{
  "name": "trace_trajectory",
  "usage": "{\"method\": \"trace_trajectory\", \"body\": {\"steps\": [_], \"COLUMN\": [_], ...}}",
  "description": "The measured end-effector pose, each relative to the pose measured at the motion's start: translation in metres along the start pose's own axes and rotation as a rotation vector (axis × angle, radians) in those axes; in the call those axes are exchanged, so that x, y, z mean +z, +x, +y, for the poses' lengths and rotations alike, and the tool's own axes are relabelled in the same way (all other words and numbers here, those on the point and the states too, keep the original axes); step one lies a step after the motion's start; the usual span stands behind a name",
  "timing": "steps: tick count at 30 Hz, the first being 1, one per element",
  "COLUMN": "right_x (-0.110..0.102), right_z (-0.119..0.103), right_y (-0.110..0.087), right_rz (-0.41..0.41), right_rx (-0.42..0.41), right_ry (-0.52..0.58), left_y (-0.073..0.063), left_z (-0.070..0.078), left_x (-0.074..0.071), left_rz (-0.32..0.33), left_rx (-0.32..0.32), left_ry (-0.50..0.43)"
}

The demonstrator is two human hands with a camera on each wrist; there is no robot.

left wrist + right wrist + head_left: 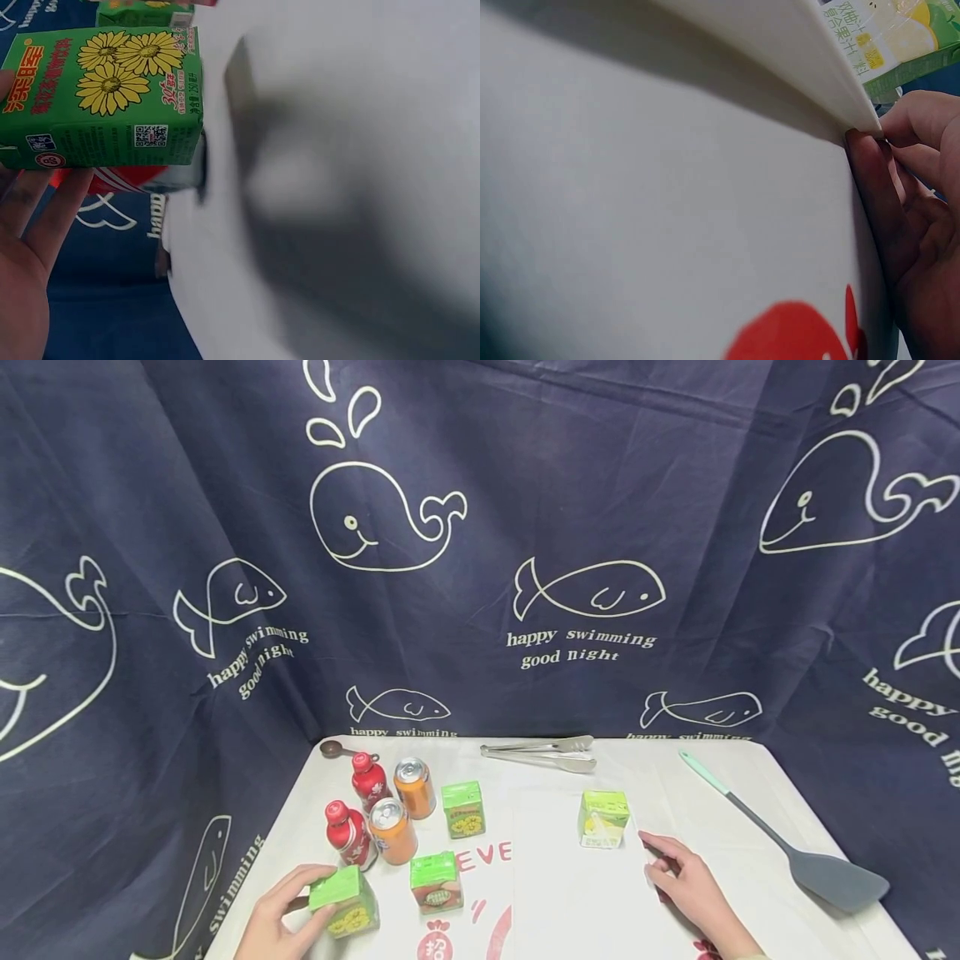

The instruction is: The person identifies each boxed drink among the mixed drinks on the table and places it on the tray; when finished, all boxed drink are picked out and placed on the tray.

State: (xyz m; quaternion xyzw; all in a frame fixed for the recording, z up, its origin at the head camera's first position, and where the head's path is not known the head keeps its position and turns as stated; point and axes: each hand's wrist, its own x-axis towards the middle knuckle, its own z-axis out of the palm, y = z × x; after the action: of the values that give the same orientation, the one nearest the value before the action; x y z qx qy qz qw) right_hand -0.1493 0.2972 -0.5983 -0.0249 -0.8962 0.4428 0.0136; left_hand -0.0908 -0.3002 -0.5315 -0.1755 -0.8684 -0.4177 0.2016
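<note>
At the front left my left hand [281, 917] grips a green drink carton [345, 903] between thumb and fingers. Yellow daisies cover the face of that carton [105, 97] in the left wrist view; whether its base touches the table I cannot tell. My right hand [693, 885] pinches the right edge of a flat white board [570, 902]. In the right wrist view the fingertips [866, 142] meet the raised edge of the board [810, 52]. A light-green lemon juice carton [603, 820] stands upright on the board's far right part.
Two red bottles [349, 837], two orange cans [393, 832] and two green cartons [437, 883] stand left of the board. Metal tongs [540, 753] and a brown spoon [333, 749] lie at the back. A grey spatula [836, 877] lies right, and a dark curtain [480, 527] encloses the table.
</note>
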Motion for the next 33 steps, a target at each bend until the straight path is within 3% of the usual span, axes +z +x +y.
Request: {"method": "trace_trajectory", "body": {"steps": [10,23,33], "right_x": [0.000,0.000,-0.001], "right_z": [0.002,0.002,0.001], "right_y": [0.000,0.001,0.001], "right_rz": [0.007,-0.004,-0.007], "right_rx": [-0.023,-0.009,0.002], "right_ry": [0.006,-0.002,-0.003], "left_y": [0.022,0.050,0.072], "left_z": [0.024,0.045,0.060], "left_x": [-0.002,-0.002,0.006], "left_rz": [-0.044,-0.081,-0.089], "left_rx": [0.071,0.198,0.269], "left_ry": [-0.044,-0.079,-0.097]}}
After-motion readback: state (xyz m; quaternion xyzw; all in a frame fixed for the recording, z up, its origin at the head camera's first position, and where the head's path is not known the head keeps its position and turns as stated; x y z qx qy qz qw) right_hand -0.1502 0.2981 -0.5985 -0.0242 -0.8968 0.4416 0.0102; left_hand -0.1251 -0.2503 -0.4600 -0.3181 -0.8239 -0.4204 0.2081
